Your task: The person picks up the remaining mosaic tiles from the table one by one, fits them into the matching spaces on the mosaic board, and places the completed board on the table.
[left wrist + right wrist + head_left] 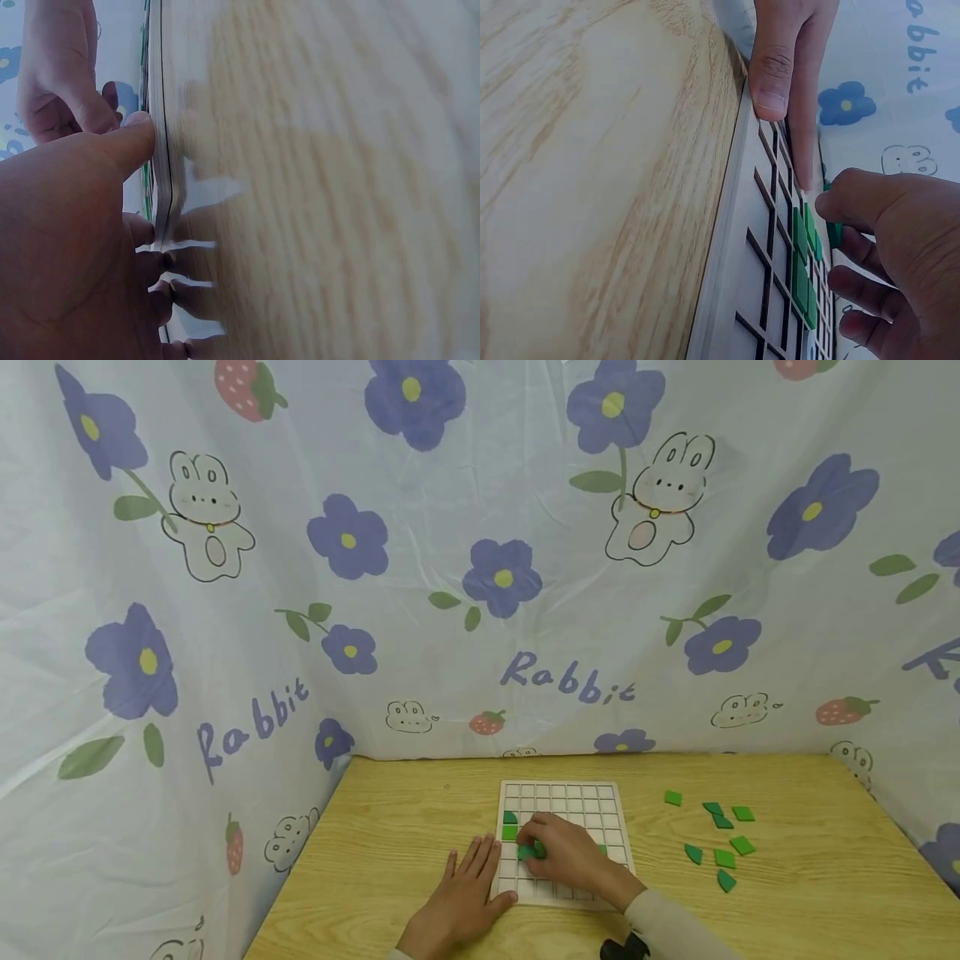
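Note:
A white grid board (555, 893) lies on the wooden table. My left hand (467, 893) rests with straight, spread fingers at its left edge, the thumb on the near left corner. Over the left part of the board, my right hand (566, 853) pinches a dark green tile (834, 234) between thumb and fingers, its outline mostly hidden. In the grid sit a dark green quarter-round tile (510, 817) and, just below it, a light green square tile (510, 832). More green tiles (801, 289) show in the grid beside the right hand in the right wrist view.
Right of the board, loose light green squares (724, 858) and dark green quarter-round tiles (726, 881) lie scattered on the table (375, 827). A printed rabbit-and-flower curtain (420, 610) hangs behind and along the left side. A black object (624, 948) is at the right wrist.

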{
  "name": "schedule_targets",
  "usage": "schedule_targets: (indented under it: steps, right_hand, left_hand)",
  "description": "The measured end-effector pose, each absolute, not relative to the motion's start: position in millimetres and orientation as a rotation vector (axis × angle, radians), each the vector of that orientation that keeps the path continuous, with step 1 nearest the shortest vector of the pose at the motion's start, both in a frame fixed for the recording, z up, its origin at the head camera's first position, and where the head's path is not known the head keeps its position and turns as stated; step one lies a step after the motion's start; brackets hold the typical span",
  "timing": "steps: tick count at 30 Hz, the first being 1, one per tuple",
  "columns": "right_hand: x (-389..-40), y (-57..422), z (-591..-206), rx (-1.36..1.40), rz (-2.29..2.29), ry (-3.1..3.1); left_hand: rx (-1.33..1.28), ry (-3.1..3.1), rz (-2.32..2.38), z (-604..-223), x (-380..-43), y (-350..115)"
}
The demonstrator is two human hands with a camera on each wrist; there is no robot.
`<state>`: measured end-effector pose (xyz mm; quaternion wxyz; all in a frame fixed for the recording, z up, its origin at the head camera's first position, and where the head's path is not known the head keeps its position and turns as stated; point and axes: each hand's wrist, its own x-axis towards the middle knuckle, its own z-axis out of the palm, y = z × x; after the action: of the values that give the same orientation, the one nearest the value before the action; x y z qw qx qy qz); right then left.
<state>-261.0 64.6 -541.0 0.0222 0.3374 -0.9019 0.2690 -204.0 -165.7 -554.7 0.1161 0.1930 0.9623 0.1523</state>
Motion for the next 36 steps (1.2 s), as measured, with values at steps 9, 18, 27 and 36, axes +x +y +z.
schedule_targets:
  steps: [9, 18, 27, 36]
  right_hand:
    - [-268.5, 53.5, -543.2, 1.052, 0.791, -2.765]
    - [-271.2, 41.9, -546.5, 0.98, 0.765, -2.786]
    - [-271.9, 34.0, -553.6, 0.888, 0.754, -2.813]
    - [-271.5, 27.8, -561.6, 0.884, 0.677, -2.785]
  left_hand:
    - [0.57, 2.835, 0.447, -554.0, -202.7, -164.9]
    - [0.576, 2.843, 0.441, -551.6, -200.9, -163.4]
    - [0.583, 2.86, 0.439, -549.1, -197.7, -161.3]
    - [0.575, 2.851, 0.423, -551.5, -196.8, -161.9]
